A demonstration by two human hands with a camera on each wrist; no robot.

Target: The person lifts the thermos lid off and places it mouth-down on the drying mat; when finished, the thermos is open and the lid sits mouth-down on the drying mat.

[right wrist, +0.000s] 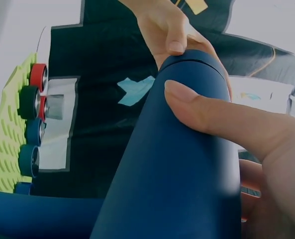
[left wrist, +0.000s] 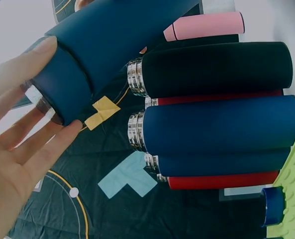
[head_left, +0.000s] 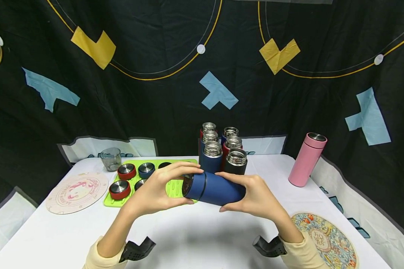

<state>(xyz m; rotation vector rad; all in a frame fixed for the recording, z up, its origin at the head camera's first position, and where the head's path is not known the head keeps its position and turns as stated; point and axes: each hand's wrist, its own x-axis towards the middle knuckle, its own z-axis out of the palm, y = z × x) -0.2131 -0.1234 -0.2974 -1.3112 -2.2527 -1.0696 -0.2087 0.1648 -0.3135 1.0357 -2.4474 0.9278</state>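
A dark blue thermos bottle [head_left: 223, 188] is held nearly level above the white table, its lid end toward the left. My left hand [head_left: 153, 190] grips the blue lid [head_left: 193, 185], thumb below and fingers over the top. My right hand [head_left: 256, 194] holds the bottle's body near its base end. In the left wrist view, a dark seam runs between the lid [left wrist: 62, 82] and the body. The right wrist view shows my right thumb [right wrist: 202, 107] lying along the body, with the left hand [right wrist: 169, 30] at the far end.
Several open bottles [head_left: 211, 163] with bare steel necks stand behind the hands. Left of them, a green mat [head_left: 112, 202] carries red lids [head_left: 119, 189] and blue lids [head_left: 146, 170]. A glass cup [head_left: 111, 160], round placemats [head_left: 58, 200] and a lidded pink bottle [head_left: 306, 162] stand or lie around.
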